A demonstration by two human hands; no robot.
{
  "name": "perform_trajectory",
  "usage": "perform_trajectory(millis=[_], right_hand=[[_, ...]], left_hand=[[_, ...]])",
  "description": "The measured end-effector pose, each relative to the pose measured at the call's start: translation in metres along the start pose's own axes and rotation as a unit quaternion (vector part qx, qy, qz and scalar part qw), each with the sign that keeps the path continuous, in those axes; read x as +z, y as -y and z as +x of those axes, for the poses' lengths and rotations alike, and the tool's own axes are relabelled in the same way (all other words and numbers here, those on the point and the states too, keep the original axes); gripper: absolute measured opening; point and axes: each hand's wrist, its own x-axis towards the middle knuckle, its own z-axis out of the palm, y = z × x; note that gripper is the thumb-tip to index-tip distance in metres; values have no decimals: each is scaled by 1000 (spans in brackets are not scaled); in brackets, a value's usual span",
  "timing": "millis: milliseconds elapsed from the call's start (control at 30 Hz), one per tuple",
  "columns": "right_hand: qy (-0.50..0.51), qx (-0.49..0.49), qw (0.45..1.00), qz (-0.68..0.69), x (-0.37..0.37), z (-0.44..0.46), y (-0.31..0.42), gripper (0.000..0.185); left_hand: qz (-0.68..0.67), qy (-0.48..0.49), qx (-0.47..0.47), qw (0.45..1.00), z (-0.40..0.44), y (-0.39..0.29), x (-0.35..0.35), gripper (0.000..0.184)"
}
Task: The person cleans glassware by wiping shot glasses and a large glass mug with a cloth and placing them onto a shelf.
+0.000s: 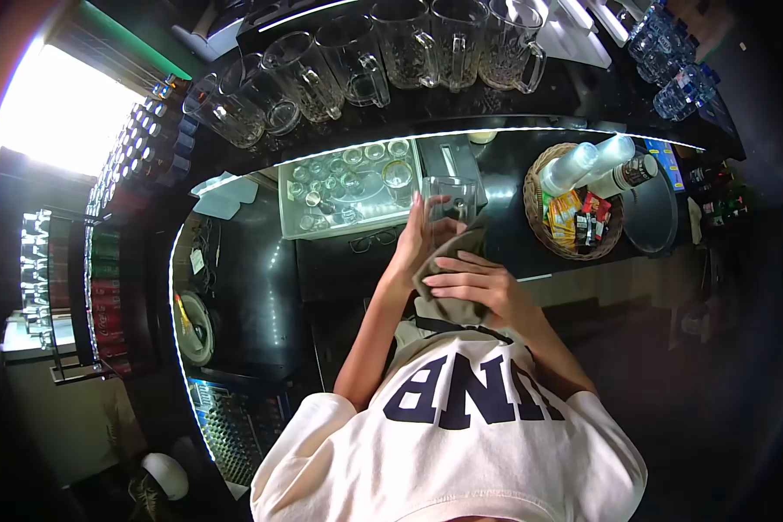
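My left hand [419, 237] is closed around a clear glass [451, 190], which is tilted in front of my chest. An olive-brown cloth [451, 271] covers the lower part of the glass. My right hand [478, 285] grips this cloth from the right side, its fingers pressed over the fabric against the glass. Part of the glass is hidden by the cloth and my fingers. Just beyond my left hand is a white tray [357, 228] with several small glasses [335, 178] in it.
Several glass mugs [407, 48] line the raised shelf ahead. At right, a wicker basket [538, 228] holds sachets and stacked plastic cups [574, 165], beside a round tray [657, 217]. Bottles [148, 139] and red cans [109, 317] stand at left. Eyeglasses [374, 241] lie near the white tray.
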Motion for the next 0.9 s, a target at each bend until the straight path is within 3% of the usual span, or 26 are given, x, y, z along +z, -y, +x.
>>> perform_trajectory(millis=[100,200,233,300,333,367,400,433,533,633,767,867,900], right_hand=[[-85,23,996,1,-15,-8,-17,40],[-154,56,986,-39,-35,3,-47,50],[-171,69,980,-73,-36,11,-49,49],[-173,95,976,-92,-35,24,-29,43],[-140,91,984,-70,-30,18,-21,48],[-118,63,990,-51,-27,15,-12,32],[-97,49,994,-24,-22,5,-5,32],[-76,35,996,5,-17,-6,2,33],[-26,66,997,32,-19,-34,7,65],[-61,12,998,-17,-35,-48,-23,70],[-152,40,984,-85,-75,-35,-56,46],[-205,134,969,-27,-84,-21,-48,50],[-184,113,974,-68,-82,-22,-45,50]], left_hand=[[1,-19,16,1000,-12,1,24,72],[11,14,-11,1000,0,26,30,72],[-41,77,-57,995,5,30,25,69],[20,-33,25,999,-4,34,49,68],[-1,-40,55,998,5,45,38,72],[-22,-45,87,995,17,54,26,75],[-75,0,-47,996,13,30,27,72],[-34,-11,-3,999,20,27,28,71],[-1,14,3,1000,13,20,38,75],[8,49,0,999,11,22,51,73],[74,-20,-2,997,12,36,90,70],[85,16,63,994,32,54,87,64],[91,16,70,993,29,53,90,64]])
